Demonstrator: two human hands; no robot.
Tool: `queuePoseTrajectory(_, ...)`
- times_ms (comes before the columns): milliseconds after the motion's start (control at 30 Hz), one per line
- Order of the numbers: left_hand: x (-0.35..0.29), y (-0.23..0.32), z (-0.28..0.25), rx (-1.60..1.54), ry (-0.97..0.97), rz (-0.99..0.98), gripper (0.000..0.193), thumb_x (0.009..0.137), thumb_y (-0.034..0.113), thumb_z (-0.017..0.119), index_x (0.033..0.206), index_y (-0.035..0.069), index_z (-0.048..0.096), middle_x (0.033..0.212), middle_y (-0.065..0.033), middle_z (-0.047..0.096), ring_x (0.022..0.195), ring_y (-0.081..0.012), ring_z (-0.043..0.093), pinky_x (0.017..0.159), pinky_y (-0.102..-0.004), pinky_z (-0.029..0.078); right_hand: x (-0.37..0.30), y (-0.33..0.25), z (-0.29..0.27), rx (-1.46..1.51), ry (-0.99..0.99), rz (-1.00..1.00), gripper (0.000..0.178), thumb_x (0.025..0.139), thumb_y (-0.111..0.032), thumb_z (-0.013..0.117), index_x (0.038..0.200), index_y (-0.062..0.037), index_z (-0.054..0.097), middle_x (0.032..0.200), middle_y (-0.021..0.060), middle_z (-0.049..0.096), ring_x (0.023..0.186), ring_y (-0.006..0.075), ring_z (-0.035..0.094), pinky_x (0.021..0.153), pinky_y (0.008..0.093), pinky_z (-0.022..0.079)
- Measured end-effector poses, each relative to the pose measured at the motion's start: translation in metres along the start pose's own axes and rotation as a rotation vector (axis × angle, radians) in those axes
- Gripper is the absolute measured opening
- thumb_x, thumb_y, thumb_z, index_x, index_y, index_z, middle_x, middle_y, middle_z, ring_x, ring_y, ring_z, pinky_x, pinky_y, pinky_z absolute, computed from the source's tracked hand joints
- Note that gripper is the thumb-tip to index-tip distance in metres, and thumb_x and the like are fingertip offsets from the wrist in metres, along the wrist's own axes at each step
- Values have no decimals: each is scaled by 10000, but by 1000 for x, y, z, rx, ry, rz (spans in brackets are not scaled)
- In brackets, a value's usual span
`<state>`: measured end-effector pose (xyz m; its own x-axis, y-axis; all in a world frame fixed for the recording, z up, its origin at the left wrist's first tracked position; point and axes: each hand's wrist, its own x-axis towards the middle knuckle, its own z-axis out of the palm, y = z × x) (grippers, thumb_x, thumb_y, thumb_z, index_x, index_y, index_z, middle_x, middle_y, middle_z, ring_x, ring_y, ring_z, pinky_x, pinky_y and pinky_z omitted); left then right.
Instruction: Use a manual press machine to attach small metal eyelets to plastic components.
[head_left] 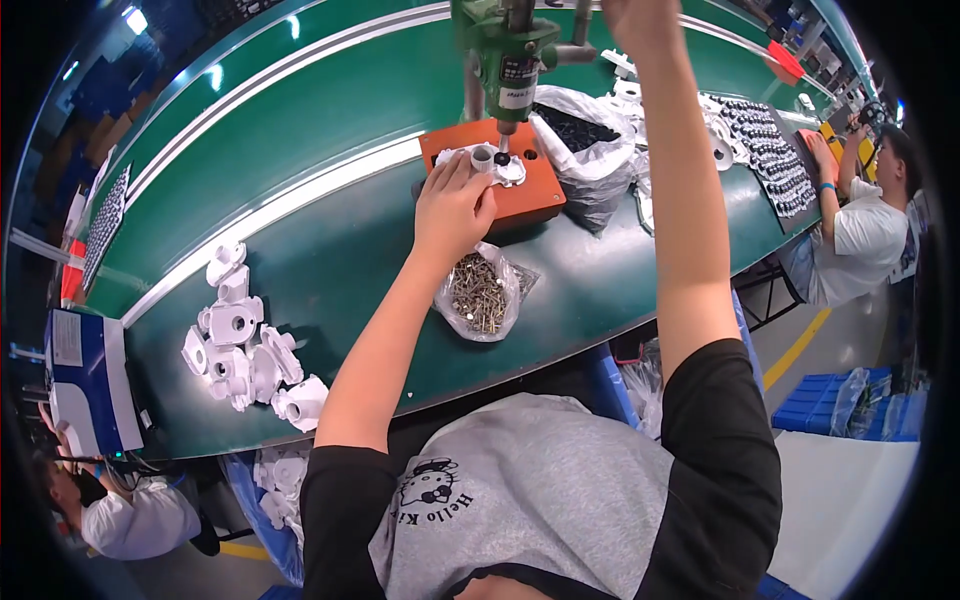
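My left hand (455, 205) presses on a white plastic part (510, 172), its fingers along one side and its thumb along the other. The part sits on an orange block (535, 195) beneath a green hand press (515, 75). The press's metal rod comes down onto a small black piece (502, 158) on the part, beside an upright grey-white tube (482, 157). My right arm reaches up past the press; my right hand (640, 22) is at the top edge beside the press's side lever (570, 54), its fingers cut off and blurred.
A bag of screws (478, 295) lies in front of the block, and a bag of black pieces (580, 135) stands to its right. White parts (235, 340) are heaped at left. Rows of black-and-white pieces (770, 150) lie far right, near a co-worker (865, 220). Another person (135, 515) sits lower left.
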<state>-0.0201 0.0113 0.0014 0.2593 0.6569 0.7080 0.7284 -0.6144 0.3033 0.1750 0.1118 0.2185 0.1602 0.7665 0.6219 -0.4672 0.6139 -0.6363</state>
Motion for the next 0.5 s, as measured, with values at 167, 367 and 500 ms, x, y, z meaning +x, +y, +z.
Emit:
queuePoseTrajectory(167, 3, 7, 8, -20, -22, -4, 167, 780, 148, 623, 915, 64, 672, 1166, -241, 601, 1131, -367, 558, 1013, -455, 400, 2, 32, -61, -199, -44, 400, 368, 918, -303, 513, 1133, -8, 552, 1031, 133, 636, 935, 189, 594, 802, 301, 452)
queuePoseTrajectory(367, 1, 7, 6, -22, -20, -1, 180, 779, 144, 625, 929, 53, 667, 1172, -248, 597, 1145, -377, 549, 1013, -463, 399, -92, -11, -123, -768, -86, 202, 310, 931, -212, 508, 1124, 5, 615, 1066, 75, 673, 1003, 154, 602, 846, 264, 432)
queuePoseTrajectory(500, 4, 6, 8, -13, -23, -1, 181, 778, 136, 630, 924, 39, 673, 1176, -256, 595, 1148, -377, 548, 1010, -465, 400, -96, -6, -204, -1164, -5, 330, 277, 910, -190, 524, 984, 27, 679, 983, 71, 688, 962, 148, 612, 820, 252, 447)
